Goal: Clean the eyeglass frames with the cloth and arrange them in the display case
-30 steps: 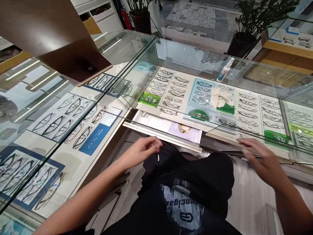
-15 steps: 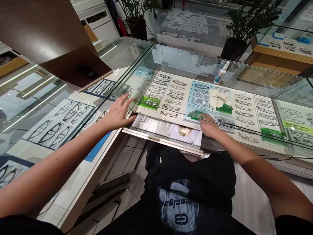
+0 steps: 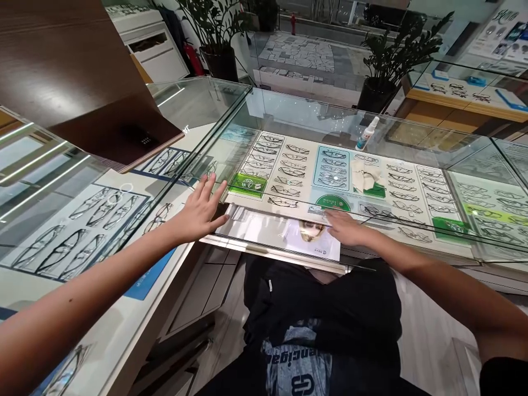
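Observation:
My left hand (image 3: 203, 213) rests on the glass top near the counter's inner corner, its fingers spread and nothing in them. Farther right, my right hand (image 3: 347, 227) lies at the counter's front edge with its visible fingers stretched out, just below a round green label (image 3: 332, 203). Under the glass, rows of eyeglasses (image 3: 295, 165) sit on a pale display tray (image 3: 303, 193). Between my hands, a shallow drawer or shelf holds a printed leaflet (image 3: 315, 237). Beside the label is a crumpled beige cloth (image 3: 363, 175).
A white spray bottle (image 3: 367, 133) stands on the glass toward the back. The left counter holds more eyeglasses (image 3: 74, 250) and a dark brown wooden panel (image 3: 78, 71). Potted plants (image 3: 220, 58) stand beyond the counter. A black garment (image 3: 322, 319) covers my lap.
The view has shifted slightly. My left fingers are spread wider, and my right hand has slid back a little, so more of the round green label shows.

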`<state>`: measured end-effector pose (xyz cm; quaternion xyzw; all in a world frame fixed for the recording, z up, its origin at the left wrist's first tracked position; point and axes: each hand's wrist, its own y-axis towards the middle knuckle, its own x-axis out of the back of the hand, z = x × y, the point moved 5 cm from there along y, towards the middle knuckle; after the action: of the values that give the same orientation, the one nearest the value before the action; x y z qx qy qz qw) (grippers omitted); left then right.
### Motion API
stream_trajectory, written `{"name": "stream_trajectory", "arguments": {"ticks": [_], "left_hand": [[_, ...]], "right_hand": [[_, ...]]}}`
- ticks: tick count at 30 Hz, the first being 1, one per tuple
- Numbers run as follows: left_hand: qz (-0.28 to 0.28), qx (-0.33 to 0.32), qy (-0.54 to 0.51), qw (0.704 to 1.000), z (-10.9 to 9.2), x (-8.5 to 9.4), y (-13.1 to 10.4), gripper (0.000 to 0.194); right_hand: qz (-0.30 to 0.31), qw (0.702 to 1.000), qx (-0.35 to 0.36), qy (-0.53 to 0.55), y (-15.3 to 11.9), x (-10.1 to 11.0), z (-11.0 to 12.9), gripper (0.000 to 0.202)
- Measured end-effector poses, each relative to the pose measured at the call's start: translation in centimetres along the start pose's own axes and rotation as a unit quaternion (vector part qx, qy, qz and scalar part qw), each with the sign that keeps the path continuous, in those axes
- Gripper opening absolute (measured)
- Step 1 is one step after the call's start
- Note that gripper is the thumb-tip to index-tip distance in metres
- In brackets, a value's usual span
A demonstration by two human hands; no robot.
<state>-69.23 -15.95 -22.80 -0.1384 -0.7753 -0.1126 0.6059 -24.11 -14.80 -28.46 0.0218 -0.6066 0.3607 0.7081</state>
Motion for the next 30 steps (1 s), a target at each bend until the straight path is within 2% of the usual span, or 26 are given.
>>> {"name": "stream_trajectory", "arguments": {"ticks": [2,4,6,8,11,13,16,19,22,30], "left_hand": [[-0.006,-0.001,-0.001,1.0,0.0,0.0,0.0,0.103],[-0.01,-0.004,0.0,1.0,0.0,0.0,-0.1,0.102],[-0.013,-0.006,0.002,1.0,-0.2,0.1,-0.1,0.101],[-0.011,-0.007,0.003,1.0,-0.5,0.3,-0.2,0.1],[-0.009,-0.004,0.004,1.0,-0.9,0.7,-0.3,0.099],[-0.014,0.001,0.005,1.0,-1.2,0.9,-0.3,0.098],[-0.019,0.012,0.01,1.0,-1.3,1.0,-0.3,0.097],[-0.012,0.019,0.016,1.0,-1.2,0.9,-0.2,0.098],[-0.008,0.017,0.017,1.0,-1.3,1.0,-0.2,0.098],[-0.01,0.018,0.019,1.0,-1.7,1.2,-0.2,0.097]], "right_hand": [[0.04,0.998,0.025,0.051,-2.2,0.8,2.3,0.075],[0.055,0.992,0.071,0.092,-4.9,2.6,5.5,0.076],[0.046,0.987,0.109,0.111,-7.7,5.1,8.9,0.073],[0.021,0.987,0.119,0.108,-9.9,8.1,11.7,0.073],[-0.013,0.991,0.104,0.079,-11.1,12.4,14.0,0.077],[-0.016,0.995,0.084,0.058,-10.3,14.3,14.1,0.079],[-0.038,0.997,0.065,0.027,-7.6,15.2,12.7,0.08],[-0.088,0.995,0.042,-0.009,-4.8,14.5,10.6,0.077],[-0.12,0.992,0.007,-0.036,-3.1,13.6,9.0,0.075],[-0.108,0.991,-0.029,-0.066,-2.1,12.4,8.6,0.076]]}}
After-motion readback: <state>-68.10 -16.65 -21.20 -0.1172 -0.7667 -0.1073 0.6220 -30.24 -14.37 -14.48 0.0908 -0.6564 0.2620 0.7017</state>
